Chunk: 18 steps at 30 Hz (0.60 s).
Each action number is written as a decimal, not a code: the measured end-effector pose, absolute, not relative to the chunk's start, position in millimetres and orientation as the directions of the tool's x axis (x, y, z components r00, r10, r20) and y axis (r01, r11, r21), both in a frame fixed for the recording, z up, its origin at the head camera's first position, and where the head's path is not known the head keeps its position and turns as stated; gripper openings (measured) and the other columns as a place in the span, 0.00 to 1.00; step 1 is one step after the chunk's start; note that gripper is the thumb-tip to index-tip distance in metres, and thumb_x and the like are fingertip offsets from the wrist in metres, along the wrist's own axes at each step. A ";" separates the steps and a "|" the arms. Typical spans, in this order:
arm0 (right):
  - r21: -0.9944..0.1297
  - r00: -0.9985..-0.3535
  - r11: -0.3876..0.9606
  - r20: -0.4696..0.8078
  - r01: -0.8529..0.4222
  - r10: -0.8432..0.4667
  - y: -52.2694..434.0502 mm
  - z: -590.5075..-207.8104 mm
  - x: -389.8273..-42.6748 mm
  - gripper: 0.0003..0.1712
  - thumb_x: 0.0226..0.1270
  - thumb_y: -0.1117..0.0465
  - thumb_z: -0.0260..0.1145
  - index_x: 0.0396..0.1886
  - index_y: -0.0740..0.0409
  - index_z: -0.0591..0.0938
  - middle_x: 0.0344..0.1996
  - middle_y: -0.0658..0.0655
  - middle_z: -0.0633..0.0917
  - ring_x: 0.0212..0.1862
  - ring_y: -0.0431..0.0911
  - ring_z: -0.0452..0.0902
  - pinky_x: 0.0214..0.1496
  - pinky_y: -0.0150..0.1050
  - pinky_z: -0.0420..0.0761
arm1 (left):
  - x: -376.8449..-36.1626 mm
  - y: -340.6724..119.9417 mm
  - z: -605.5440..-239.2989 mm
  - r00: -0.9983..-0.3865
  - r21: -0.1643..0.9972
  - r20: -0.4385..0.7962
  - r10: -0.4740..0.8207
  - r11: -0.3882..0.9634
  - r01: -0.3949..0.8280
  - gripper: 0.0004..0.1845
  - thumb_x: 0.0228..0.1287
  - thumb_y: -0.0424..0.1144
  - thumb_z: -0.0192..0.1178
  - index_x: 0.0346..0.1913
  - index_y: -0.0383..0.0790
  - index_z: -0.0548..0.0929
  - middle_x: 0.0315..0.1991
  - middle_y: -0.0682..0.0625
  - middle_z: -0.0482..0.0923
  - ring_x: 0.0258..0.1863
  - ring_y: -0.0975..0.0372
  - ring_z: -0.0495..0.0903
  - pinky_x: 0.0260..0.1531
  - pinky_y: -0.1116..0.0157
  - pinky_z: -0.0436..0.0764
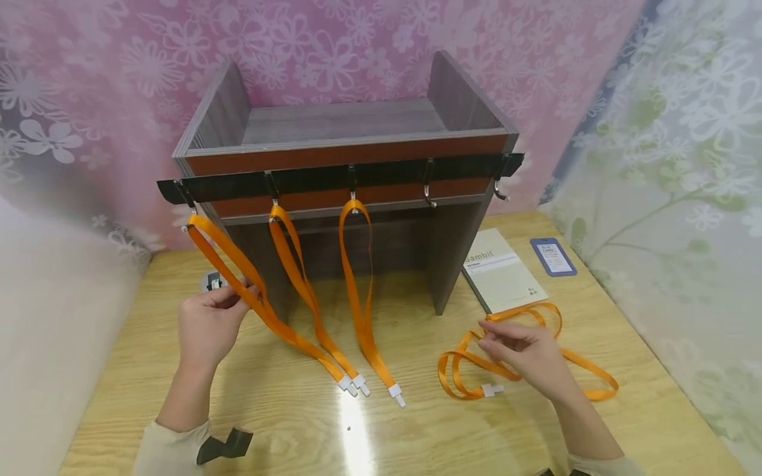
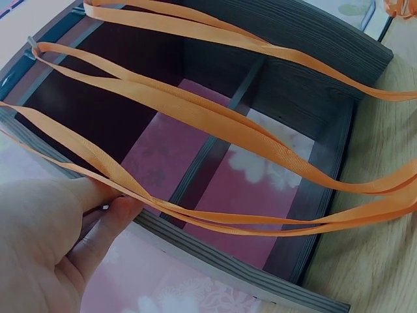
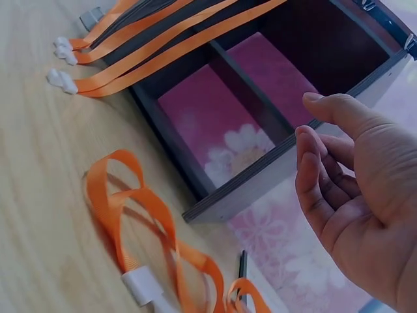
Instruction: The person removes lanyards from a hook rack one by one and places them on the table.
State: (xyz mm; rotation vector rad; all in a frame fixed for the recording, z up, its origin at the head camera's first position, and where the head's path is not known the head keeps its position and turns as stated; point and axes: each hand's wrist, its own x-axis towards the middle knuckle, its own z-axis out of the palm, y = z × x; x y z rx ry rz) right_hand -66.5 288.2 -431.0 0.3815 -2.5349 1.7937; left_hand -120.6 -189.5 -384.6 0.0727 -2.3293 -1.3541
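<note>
The left hand is pinching the leftmost hanging strap between thumb and fingertips, partway down its length. In the left wrist view the fingers are pressing against that orange ribbon where it crosses the edge of the wooden shelf. The strap is a flat, bright orange woven band, doubled into a long loop, hanging from the first hook on the black hook rail above the hand and ending in a white plastic clip down on the wooden table, to the right of the wrist.

Just right of that hand, a second strap and a third strap are hanging from the next two hooks, their white clips lying close together on the table between the two hands.

The right hand is hovering over a loose strap lying in coiled loops on the table; its fingers are relaxed and slightly bent, and whether the fingertips are touching the ribbon cannot be told. The right wrist view is showing the palm open and holding nothing.

Beyond the right hand a pale booklet is lying flat, its cover reading "sambit". Further right a blue card holder is resting, its writing too small to read.
</note>
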 end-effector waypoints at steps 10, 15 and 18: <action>-0.917 -0.953 0.288 0.220 -0.275 -0.209 278.4 -425.1 -77.2 0.18 0.63 0.72 0.70 0.53 0.70 0.84 0.34 0.46 0.89 0.27 0.35 0.79 0.24 0.33 0.81 | -122.3 -191.1 -381.8 -0.892 0.807 0.391 -0.225 0.550 0.215 0.10 0.60 0.35 0.72 0.40 0.30 0.91 0.35 0.37 0.88 0.25 0.88 0.78 0.26 0.83 0.79; -0.918 -0.945 0.271 0.230 -0.290 -0.233 271.1 -422.7 -80.4 0.18 0.63 0.73 0.69 0.53 0.72 0.84 0.36 0.46 0.88 0.28 0.37 0.80 0.27 0.33 0.83 | -119.8 -190.3 -379.5 -0.897 0.816 0.377 -0.229 0.541 0.205 0.09 0.60 0.35 0.72 0.39 0.32 0.91 0.36 0.36 0.88 0.25 0.88 0.78 0.27 0.84 0.78; -0.915 -0.943 0.270 0.240 -0.299 -0.231 265.5 -421.0 -82.6 0.18 0.63 0.73 0.70 0.53 0.71 0.84 0.36 0.46 0.88 0.30 0.37 0.82 0.29 0.32 0.84 | -119.4 -190.6 -379.6 -0.898 0.817 0.379 -0.224 0.536 0.212 0.08 0.59 0.35 0.72 0.39 0.33 0.92 0.37 0.37 0.88 0.26 0.88 0.78 0.27 0.84 0.78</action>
